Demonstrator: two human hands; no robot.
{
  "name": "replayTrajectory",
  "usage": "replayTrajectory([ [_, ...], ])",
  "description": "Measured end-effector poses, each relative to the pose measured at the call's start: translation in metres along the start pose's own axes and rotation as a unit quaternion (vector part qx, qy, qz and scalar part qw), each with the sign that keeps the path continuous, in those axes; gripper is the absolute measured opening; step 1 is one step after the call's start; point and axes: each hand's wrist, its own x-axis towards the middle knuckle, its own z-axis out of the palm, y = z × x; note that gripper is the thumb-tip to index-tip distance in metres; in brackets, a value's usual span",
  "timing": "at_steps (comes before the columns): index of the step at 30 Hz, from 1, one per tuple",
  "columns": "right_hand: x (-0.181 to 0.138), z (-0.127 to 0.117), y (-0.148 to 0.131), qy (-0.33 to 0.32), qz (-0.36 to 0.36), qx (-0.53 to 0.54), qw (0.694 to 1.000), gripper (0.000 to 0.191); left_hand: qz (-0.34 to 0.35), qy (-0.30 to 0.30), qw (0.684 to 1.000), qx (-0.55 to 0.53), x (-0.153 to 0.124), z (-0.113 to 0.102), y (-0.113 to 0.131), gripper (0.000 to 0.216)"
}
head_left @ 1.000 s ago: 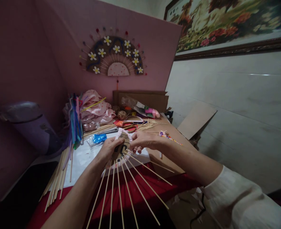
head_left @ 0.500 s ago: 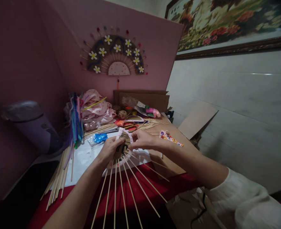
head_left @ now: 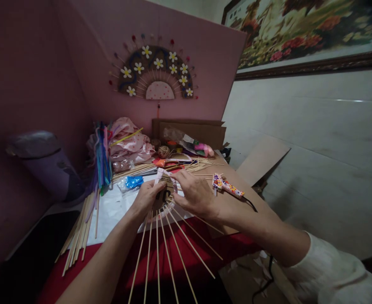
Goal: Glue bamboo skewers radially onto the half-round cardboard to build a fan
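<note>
My left hand (head_left: 146, 197) grips the left edge of a small cardboard half-disc (head_left: 165, 192) that bears several thin bamboo sticks (head_left: 170, 249) fanning out toward me. My right hand (head_left: 194, 192) rests on the half-disc's right side, fingers curled and pressing on its top edge and the sticks there. The piece is held just above a white sheet (head_left: 113, 209) on the table. A patterned glue gun (head_left: 228, 187) lies just right of my right wrist.
A finished flowered fan (head_left: 156, 76) hangs on the pink board behind. Loose bamboo sticks (head_left: 78, 236) lie at the left, coloured pipe cleaners (head_left: 101, 156), pink fabric (head_left: 129, 141), twine ball (head_left: 163, 151), scissors (head_left: 170, 164) and cardboard (head_left: 189, 128) at the back. A grey bin (head_left: 43, 164) stands left.
My right hand has slid down and toward me over the half-disc, uncovering the glue gun. The fan of sticks swung slightly. The camera tipped a little.
</note>
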Motion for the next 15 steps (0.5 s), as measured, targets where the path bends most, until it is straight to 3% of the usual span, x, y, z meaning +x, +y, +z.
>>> replayTrajectory([
  [7, -0.003, -0.001, -0.008, -0.007, -0.05, -0.038, 0.998, 0.035, 0.01, 0.016, 1.0, -0.007, 0.001, 0.002, 0.001, 0.028],
  [15, -0.002, 0.0, -0.013, -0.01, -0.055, -0.013, 0.998, 0.039, 0.04, 0.015, 0.999, -0.023, -0.001, 0.004, 0.004, 0.027],
])
